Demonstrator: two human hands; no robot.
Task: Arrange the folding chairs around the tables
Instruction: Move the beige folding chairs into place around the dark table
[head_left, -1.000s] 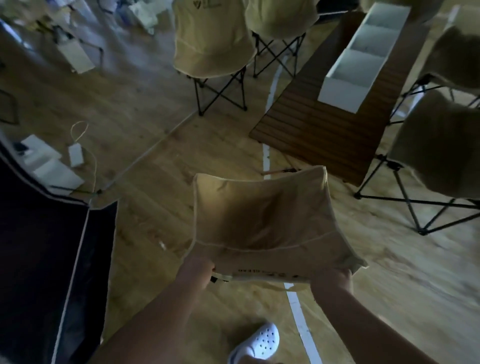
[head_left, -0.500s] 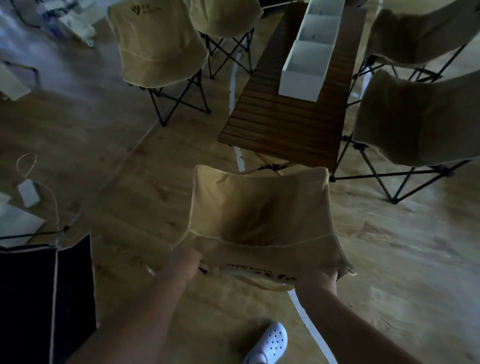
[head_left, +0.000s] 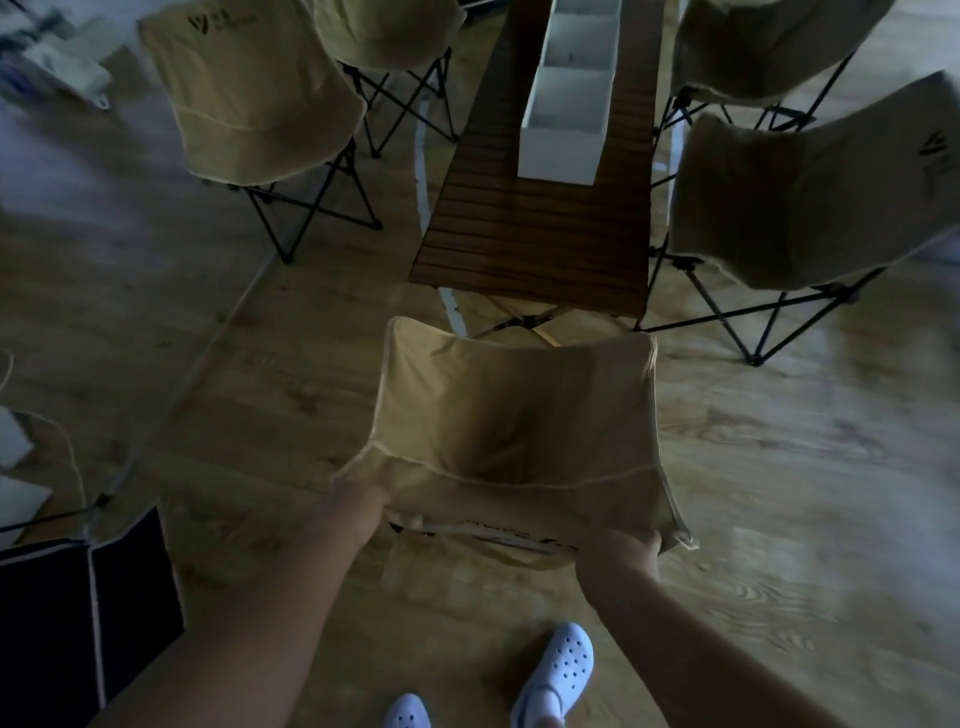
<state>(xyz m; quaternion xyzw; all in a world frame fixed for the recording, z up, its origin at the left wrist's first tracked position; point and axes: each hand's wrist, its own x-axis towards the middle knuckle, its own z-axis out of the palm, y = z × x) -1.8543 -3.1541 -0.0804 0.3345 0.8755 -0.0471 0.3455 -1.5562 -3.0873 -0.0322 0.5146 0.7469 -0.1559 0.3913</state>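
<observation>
Held chair: the beige folding chair (head_left: 514, 431) sits open at the near short end of the counter (head_left: 535, 244), its seat facing the counter and its front edge just short of the counter's end.
Left hand: the left hand (head_left: 361, 512) grips the chair's back corner farthest from the counter, with the fingers tucked under the cloth.
Right hand: the right hand (head_left: 621, 553) grips the other back corner in the same way.
Why held so: a grip on both back corners probably keeps the light frame level and lets the person aim it squarely at the free end of the counter.
Placed chairs: two left-side chairs (head_left: 254, 98) and two right-side chairs (head_left: 810, 192) already flank the counter's long edges, so the near end appears to be the open spot.
White box: a divided tray (head_left: 569, 98) lies along the middle of the counter.
Hidden: the held chair's legs are covered by its own seat, so I cannot tell whether it rests on the floor (head_left: 779, 467) or is being carried.
Cut off: the counter's far end and the far chairs run out of view.
Hard to make out: the room is dim, and the printing on the chair back is unreadable.
</observation>
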